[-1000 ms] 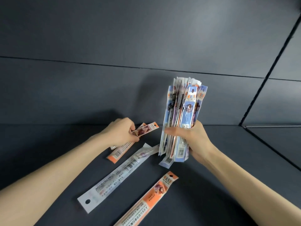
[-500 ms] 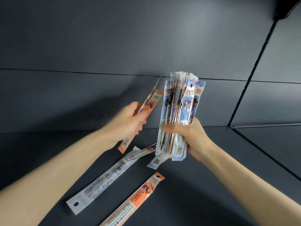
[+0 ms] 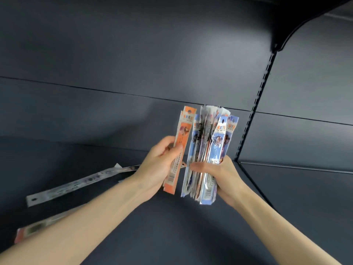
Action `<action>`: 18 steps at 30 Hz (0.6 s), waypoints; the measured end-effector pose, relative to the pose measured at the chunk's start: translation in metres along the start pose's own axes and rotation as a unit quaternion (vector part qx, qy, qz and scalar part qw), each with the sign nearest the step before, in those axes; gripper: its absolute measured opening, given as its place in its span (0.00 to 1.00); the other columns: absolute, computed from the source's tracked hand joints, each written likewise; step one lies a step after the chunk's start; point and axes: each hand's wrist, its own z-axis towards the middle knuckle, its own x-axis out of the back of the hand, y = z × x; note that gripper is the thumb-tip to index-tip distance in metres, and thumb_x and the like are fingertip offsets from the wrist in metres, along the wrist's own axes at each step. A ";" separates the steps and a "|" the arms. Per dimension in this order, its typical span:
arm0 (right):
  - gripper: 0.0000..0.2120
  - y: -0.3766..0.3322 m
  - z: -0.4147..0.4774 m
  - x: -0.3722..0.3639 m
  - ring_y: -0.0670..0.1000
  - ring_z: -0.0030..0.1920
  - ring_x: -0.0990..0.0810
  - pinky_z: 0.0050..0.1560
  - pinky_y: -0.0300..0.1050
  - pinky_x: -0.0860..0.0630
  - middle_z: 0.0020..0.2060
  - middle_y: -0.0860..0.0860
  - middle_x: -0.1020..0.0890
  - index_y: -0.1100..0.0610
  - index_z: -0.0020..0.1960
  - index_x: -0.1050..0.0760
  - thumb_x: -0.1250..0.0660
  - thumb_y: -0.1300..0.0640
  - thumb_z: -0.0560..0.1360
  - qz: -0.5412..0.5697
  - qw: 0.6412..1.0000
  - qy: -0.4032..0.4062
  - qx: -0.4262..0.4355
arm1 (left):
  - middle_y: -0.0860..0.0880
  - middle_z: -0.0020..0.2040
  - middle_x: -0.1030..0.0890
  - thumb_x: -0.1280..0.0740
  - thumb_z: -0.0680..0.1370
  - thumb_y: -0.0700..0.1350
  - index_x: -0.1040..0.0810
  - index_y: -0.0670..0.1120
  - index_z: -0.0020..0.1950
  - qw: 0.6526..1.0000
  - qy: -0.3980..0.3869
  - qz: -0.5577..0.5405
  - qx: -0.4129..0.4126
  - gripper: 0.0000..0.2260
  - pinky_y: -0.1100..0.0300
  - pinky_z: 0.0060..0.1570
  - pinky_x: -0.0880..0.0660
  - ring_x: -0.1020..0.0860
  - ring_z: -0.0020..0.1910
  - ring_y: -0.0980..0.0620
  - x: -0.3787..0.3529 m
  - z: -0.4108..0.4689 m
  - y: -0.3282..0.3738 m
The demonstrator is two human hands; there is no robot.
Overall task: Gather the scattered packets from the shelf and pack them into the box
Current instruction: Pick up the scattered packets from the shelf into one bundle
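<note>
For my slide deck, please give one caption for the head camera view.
Left hand brings orange packet beside the bundle gripped by right hand.

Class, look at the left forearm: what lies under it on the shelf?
An orange packet pokes out from under the left forearm; the rest is covered. A long white packet lies farther back on the shelf.

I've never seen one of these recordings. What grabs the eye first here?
The thick bundle of packets, standing upright in the right hand at centre. Just left of it, the left hand holds an orange packet upright beside the bundle. A long white packet lies on the dark shelf at lower left.
</note>
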 end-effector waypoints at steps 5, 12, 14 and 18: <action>0.22 0.015 -0.011 0.020 0.57 0.52 0.16 0.56 0.57 0.21 0.51 0.55 0.15 0.57 0.57 0.22 0.27 0.63 0.63 -0.003 1.000 0.005 -0.009 | 0.48 0.57 0.18 0.40 0.81 0.43 0.24 0.48 0.58 0.999 0.025 -0.035 -0.002 0.08 0.54 0.59 0.26 0.21 0.58 0.52 -0.036 -0.012 -0.018; 0.22 0.028 -0.013 0.023 0.55 0.49 0.15 0.52 0.51 0.19 0.47 0.55 0.14 0.58 0.54 0.21 0.25 0.64 0.61 -0.028 1.000 0.004 -0.012 | 0.58 0.67 0.25 0.39 0.77 0.60 0.33 0.60 0.71 0.999 -0.052 0.012 0.003 0.22 0.48 0.70 0.36 0.29 0.68 0.58 -0.050 -0.014 -0.025; 0.22 0.029 -0.013 0.024 0.54 0.48 0.15 0.51 0.49 0.19 0.47 0.54 0.14 0.59 0.55 0.22 0.24 0.67 0.62 -0.043 0.999 -0.003 -0.009 | 0.63 0.66 0.26 0.40 0.76 0.62 0.35 0.63 0.70 0.996 -0.076 0.035 0.022 0.22 0.54 0.70 0.36 0.29 0.66 0.64 -0.051 -0.012 -0.022; 0.24 0.031 -0.013 0.021 0.53 0.49 0.15 0.50 0.48 0.18 0.47 0.54 0.14 0.59 0.56 0.23 0.23 0.66 0.62 -0.041 0.999 -0.008 -0.007 | 0.75 0.52 0.34 0.48 0.78 0.61 0.42 0.68 0.67 0.988 -0.102 0.110 0.045 0.17 0.73 0.51 0.37 0.35 0.48 0.82 -0.056 -0.012 -0.013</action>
